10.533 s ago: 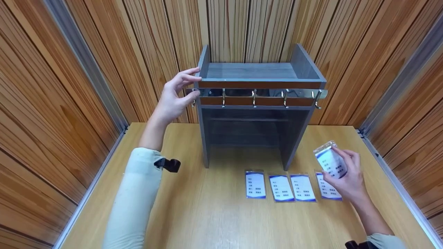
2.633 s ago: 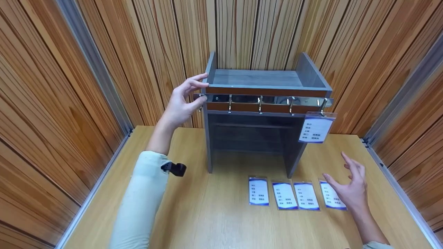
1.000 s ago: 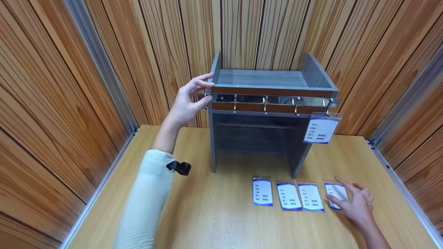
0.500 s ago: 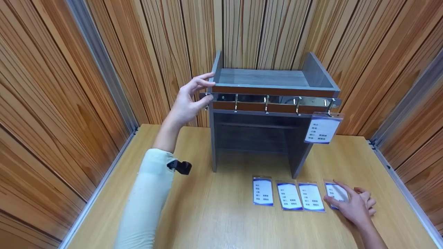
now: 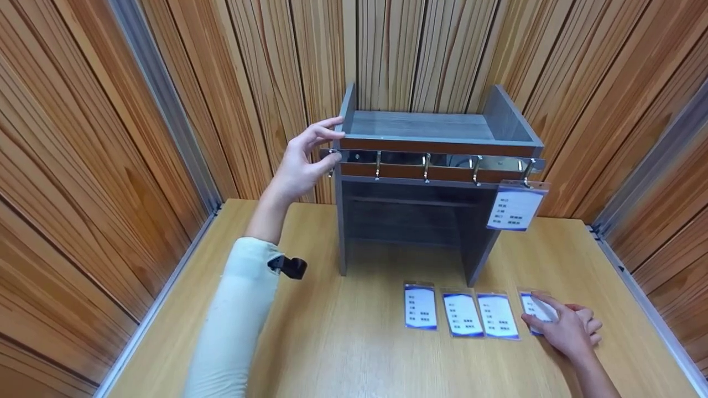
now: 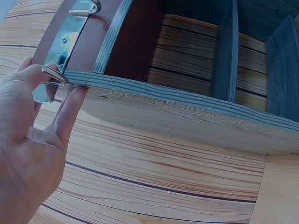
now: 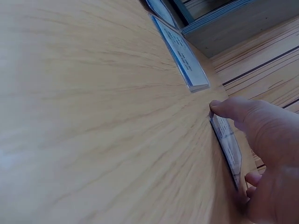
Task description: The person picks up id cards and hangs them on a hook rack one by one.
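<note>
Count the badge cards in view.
5: a hanging card on the rightmost hook; on the table, left to right, first card, second card, third card and fourth card, partly covered by the right hand. No others show.

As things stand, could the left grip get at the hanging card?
Probably not without letting go: the left grip holds the shelf on its left side, while the hanging card is on the rightmost hook.

Plank-panelled booth (image 5: 66,138) with the air of an office corner; its exact kind cannot be told. Wood-grain walls (image 5: 381,55) rise behind the fingers (image 5: 327,133) of the left hand (image 5: 298,166), a metal strip (image 5: 168,99) to their left. Below the right hand's (image 5: 569,329) fingers lies a pale wooden tabletop (image 5: 321,354); printed badge cards (image 5: 461,315) beside them lend the office character.
</note>
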Action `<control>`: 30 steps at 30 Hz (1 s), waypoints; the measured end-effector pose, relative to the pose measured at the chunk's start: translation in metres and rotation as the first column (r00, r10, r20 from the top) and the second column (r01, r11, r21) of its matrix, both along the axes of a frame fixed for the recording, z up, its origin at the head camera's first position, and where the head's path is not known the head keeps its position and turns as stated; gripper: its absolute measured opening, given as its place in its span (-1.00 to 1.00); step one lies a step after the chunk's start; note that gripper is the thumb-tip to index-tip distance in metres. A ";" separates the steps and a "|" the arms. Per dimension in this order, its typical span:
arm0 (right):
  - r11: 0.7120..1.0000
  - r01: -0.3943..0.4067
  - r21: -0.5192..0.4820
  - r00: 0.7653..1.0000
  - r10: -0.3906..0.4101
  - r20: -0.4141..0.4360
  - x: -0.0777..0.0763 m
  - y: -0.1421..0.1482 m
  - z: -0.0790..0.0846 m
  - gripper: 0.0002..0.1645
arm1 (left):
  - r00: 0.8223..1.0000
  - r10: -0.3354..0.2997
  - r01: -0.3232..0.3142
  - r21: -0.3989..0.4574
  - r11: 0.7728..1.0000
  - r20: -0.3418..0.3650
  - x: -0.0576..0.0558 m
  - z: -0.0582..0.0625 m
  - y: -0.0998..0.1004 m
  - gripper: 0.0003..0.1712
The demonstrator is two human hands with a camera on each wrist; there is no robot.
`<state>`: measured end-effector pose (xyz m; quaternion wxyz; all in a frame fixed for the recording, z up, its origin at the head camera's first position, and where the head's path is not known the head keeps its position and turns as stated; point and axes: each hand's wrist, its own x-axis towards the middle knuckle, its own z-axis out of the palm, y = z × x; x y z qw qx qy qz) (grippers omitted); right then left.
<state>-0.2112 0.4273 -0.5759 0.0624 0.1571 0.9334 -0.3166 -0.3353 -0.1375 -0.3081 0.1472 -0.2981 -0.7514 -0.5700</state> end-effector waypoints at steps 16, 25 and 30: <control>0.999 -0.031 0.012 0.998 0.032 -0.051 0.000 0.005 0.000 0.01 | 1.000 -0.009 0.009 0.015 1.000 0.005 -0.002 -0.001 0.000 -0.66; 0.999 -0.035 -0.005 0.999 0.035 0.007 0.000 0.006 0.007 0.10 | 1.000 -0.018 0.018 0.025 1.000 -0.005 -0.002 -0.002 0.001 -0.66; 0.997 -0.065 -0.028 0.997 0.066 0.026 -0.002 0.008 0.009 0.03 | 1.000 -0.020 0.020 0.030 0.999 -0.008 -0.002 -0.002 0.002 -0.66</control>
